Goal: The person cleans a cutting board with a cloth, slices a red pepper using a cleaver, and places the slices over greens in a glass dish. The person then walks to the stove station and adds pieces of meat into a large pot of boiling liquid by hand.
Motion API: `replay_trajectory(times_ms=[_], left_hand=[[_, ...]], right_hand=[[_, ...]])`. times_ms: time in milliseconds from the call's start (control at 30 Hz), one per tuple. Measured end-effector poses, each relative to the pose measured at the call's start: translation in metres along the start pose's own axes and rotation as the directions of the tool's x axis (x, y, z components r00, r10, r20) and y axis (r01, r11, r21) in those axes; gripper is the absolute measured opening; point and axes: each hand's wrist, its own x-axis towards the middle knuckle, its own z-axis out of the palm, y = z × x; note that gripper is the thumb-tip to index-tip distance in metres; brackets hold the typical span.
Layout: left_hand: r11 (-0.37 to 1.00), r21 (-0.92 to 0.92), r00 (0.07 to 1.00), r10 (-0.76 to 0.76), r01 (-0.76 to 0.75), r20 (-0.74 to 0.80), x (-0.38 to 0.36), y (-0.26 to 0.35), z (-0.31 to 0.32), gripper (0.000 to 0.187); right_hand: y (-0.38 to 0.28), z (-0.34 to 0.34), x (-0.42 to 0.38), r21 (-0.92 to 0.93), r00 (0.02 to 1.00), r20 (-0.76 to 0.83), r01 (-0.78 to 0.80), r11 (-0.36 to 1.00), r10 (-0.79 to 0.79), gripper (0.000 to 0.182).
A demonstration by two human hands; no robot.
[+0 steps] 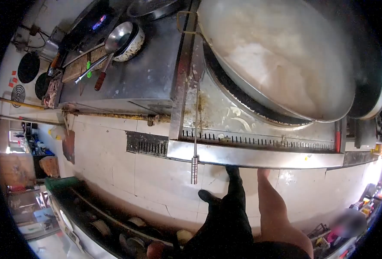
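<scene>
At the bottom edge, left of the dark clothing, a small rounded patch of skin looks like my left hand (155, 249); its fingers cannot be made out. A bare forearm reaches up to the steel stove front (260, 157), where the end of my right hand (263, 173) shows just below the rim, fingers mostly hidden. A large wide pan (281, 60) of cloudy, steaming liquid sits on the burner. A long thin tool with a ribbed metal handle (194, 170) lies over the stove edge, left of my right hand. Neither hand visibly holds anything.
On the left steel counter (152, 73) are a ladle (120, 36), a pale pot (132, 48) and a wooden-handled utensil (100, 80). A small flame (99, 22) burns behind them. A second large pan (374, 86) stands far right. Green-edged shelving (61, 183) holds bowls at lower left.
</scene>
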Motion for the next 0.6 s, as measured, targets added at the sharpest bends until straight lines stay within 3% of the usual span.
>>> replay_trajectory(times_ms=[133,200,233,300,400,467,533,567,600], left_hand=[[0.944,0.319,0.993,0.104,-0.079,-0.061,0.002,-0.022,0.049,0.026],[0.790,0.607,0.981,0.173,-0.085,-0.087,0.007,-0.038,0.085,0.027],[0.790,0.607,0.981,0.173,-0.085,-0.088,0.008,-0.038,0.083,0.027],[0.840,0.525,0.953,0.255,-0.134,-0.165,0.009,-0.033,0.071,0.029],[0.993,0.090,0.995,0.086,-0.081,-0.047,0.005,-0.004,0.006,0.026],[0.997,-0.074,1.000,0.002,-0.002,0.002,0.003,0.016,-0.034,0.024],[0.980,-0.188,0.998,-0.061,0.066,0.032,0.000,0.031,-0.061,0.022],[0.965,-0.242,0.995,-0.092,0.099,0.040,-0.002,0.037,-0.072,0.021],[0.949,-0.288,0.991,-0.123,0.131,0.047,-0.006,0.044,-0.081,0.020]], right_hand=[[-0.021,-0.004,0.000,-0.171,0.980,-0.006,-0.198,0.965,0.200,0.045],[-0.015,0.000,0.002,-0.117,0.987,-0.022,-0.162,0.980,0.161,0.045],[-0.007,0.004,0.004,-0.066,0.992,-0.039,-0.124,0.990,0.122,0.045],[0.007,0.014,0.006,0.035,0.996,-0.079,-0.044,0.998,0.046,0.045],[0.014,0.021,0.006,0.041,0.994,-0.106,-0.017,0.999,0.022,0.043],[0.002,0.012,0.002,-0.004,0.993,-0.107,-0.039,0.999,0.038,0.042],[-0.034,-0.020,-0.003,-0.024,0.996,0.004,-0.087,0.996,0.087,0.044],[-0.004,0.003,0.002,0.397,0.983,0.063,-0.181,0.900,0.170,0.046],[0.035,0.030,0.008,0.828,0.960,0.121,-0.238,0.508,0.252,0.048]])
